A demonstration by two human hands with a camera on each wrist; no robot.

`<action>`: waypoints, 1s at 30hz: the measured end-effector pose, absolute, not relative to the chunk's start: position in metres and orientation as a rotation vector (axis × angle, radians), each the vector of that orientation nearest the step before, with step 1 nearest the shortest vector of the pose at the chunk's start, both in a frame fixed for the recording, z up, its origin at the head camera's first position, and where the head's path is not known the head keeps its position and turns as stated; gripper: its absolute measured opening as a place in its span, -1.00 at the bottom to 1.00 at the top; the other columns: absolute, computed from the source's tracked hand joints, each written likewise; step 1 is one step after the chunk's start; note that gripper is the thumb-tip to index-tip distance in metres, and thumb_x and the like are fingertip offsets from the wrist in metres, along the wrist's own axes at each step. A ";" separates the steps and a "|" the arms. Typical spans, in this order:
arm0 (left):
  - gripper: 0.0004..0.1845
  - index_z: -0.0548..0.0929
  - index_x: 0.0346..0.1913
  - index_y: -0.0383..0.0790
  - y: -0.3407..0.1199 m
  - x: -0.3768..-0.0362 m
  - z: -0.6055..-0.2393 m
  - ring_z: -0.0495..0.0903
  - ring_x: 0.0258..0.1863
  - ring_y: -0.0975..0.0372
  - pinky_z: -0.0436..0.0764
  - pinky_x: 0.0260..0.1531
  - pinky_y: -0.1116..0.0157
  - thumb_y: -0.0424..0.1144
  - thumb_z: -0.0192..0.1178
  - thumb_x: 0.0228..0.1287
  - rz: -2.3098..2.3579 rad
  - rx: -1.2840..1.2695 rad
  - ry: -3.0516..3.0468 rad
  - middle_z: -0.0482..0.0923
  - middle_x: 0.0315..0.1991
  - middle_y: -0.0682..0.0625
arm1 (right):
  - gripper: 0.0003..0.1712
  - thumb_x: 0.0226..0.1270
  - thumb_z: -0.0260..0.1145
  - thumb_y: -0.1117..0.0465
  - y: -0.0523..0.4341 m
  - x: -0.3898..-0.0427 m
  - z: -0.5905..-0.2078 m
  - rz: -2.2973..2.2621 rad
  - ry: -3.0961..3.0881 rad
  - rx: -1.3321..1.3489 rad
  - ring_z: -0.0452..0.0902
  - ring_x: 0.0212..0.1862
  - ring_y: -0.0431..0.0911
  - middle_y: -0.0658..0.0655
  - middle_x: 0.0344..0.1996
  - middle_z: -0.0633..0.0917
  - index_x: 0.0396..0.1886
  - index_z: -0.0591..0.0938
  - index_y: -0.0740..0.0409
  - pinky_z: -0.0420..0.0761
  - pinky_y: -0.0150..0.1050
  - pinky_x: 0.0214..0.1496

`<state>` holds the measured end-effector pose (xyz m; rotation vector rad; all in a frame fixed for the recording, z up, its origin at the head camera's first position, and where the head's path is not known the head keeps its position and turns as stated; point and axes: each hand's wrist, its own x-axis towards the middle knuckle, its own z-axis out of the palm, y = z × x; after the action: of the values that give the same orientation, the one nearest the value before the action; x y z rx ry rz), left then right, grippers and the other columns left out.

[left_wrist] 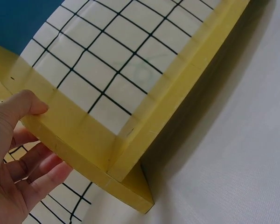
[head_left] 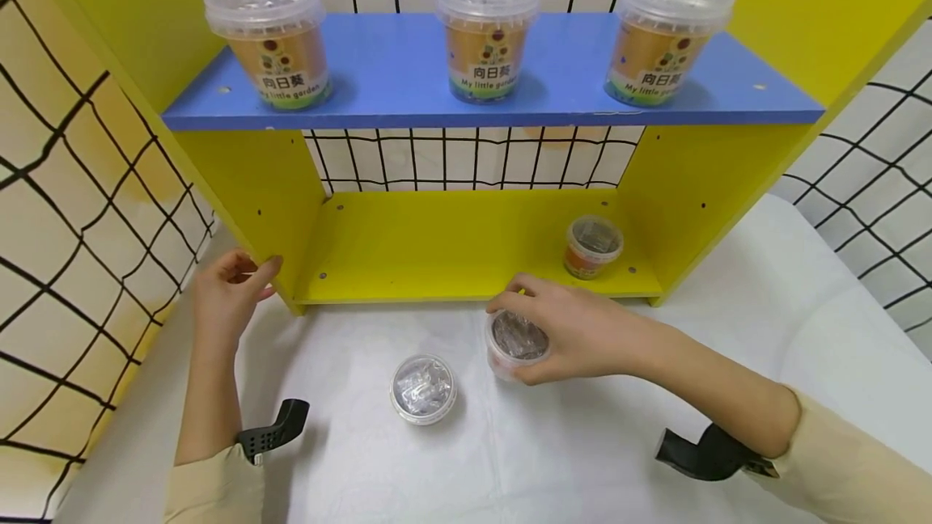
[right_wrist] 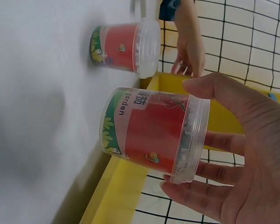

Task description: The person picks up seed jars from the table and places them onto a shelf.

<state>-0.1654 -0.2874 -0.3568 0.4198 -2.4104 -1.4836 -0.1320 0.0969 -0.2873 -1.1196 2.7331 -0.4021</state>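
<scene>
My right hand (head_left: 582, 334) grips a lidded plastic cup (right_wrist: 154, 130) around its clear rim, thumb on one side and fingers on the other. The cup has a red label with a green base, and it is in front of the lower shelf board. My left hand (head_left: 227, 289) holds the front edge of the yellow side panel (left_wrist: 79, 147), thumb on one face and fingers on the other. A second red-labelled cup (right_wrist: 119, 46) stands on the white surface, left of the held one in the head view; its lid (head_left: 423, 389) faces up.
A third small cup (head_left: 593, 247) stands on the right part of the yellow bottom board (head_left: 429, 245). Three orange-labelled cups line the blue upper shelf (head_left: 393, 63), one of them the middle cup (head_left: 488, 39). Black wire mesh (head_left: 73, 225) stands around the unit.
</scene>
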 end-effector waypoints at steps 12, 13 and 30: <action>-0.73 0.54 -0.27 -0.17 -0.288 -0.166 -0.358 0.52 -0.45 0.42 0.58 -0.44 0.57 -0.03 0.24 0.15 -1.491 0.394 -2.409 0.49 -0.46 0.25 | -0.31 -0.09 0.43 -0.08 0.094 -0.160 -0.265 -0.402 2.836 -1.130 0.48 -0.13 -0.06 0.09 0.02 0.47 0.11 0.48 -0.05 0.61 -0.24 -0.17; -0.74 0.54 -0.29 -0.17 -0.288 -0.166 -0.358 0.52 -0.47 0.43 0.58 -0.44 0.56 -0.04 0.25 0.15 -1.496 0.384 -2.400 0.49 -0.47 0.25 | -0.31 -0.09 0.42 -0.08 0.094 -0.162 -0.263 -0.402 2.836 -1.130 0.48 -0.12 -0.05 0.10 0.02 0.47 0.11 0.48 -0.04 0.61 -0.23 -0.17; -0.79 0.54 -0.32 -0.17 -0.289 -0.167 -0.360 0.53 -0.49 0.43 0.59 -0.46 0.54 -0.11 0.25 0.15 -1.524 0.368 -2.368 0.49 -0.50 0.26 | -0.27 -0.02 0.39 -0.09 0.088 -0.210 -0.266 -0.401 2.814 -1.079 0.40 -0.03 -0.05 0.11 0.08 0.42 0.18 0.45 0.05 0.54 -0.15 -0.02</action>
<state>-0.1670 -0.2892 -0.3601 0.3681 -2.3682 -1.5236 -0.2095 0.0882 -0.2661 -1.0786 2.8141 -0.4010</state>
